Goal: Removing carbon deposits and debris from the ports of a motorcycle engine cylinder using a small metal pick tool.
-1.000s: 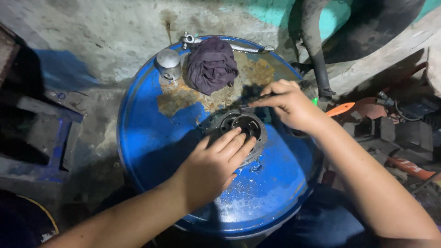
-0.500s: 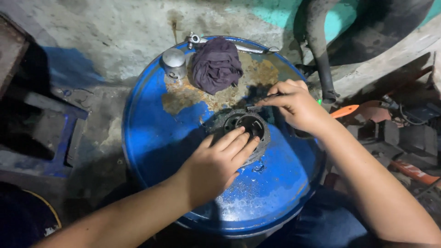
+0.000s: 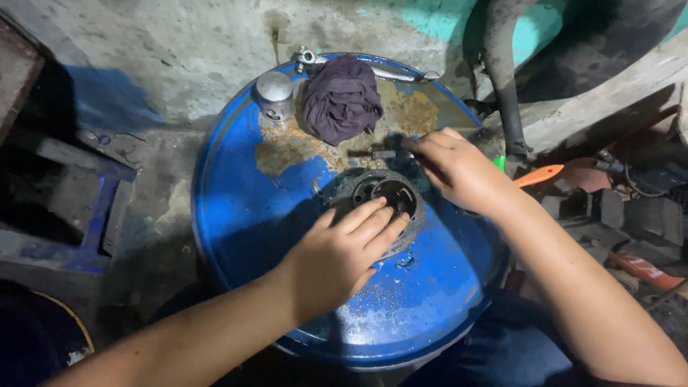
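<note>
Rusty blue drum lid point(image 3: 236, 215) serves as the table, against a stained concrete wall. At its middle lies a round metal cylinder part point(image 3: 390, 197), half covered by the left hand point(image 3: 337, 258), fingers spread flat. The right hand point(image 3: 459, 168) pinches a thin dark tool point(image 3: 373, 153), its tip blurred. Behind sit a purple rag point(image 3: 340, 97) and a metal piston point(image 3: 274, 94).

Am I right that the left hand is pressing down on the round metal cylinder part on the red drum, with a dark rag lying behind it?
Not quite: the drum is blue, not red, with rusty patches on its lid. The head view shows it. The rest holds: the left hand rests on the round metal cylinder part, and the dark rag lies behind it on the drum top.
</note>
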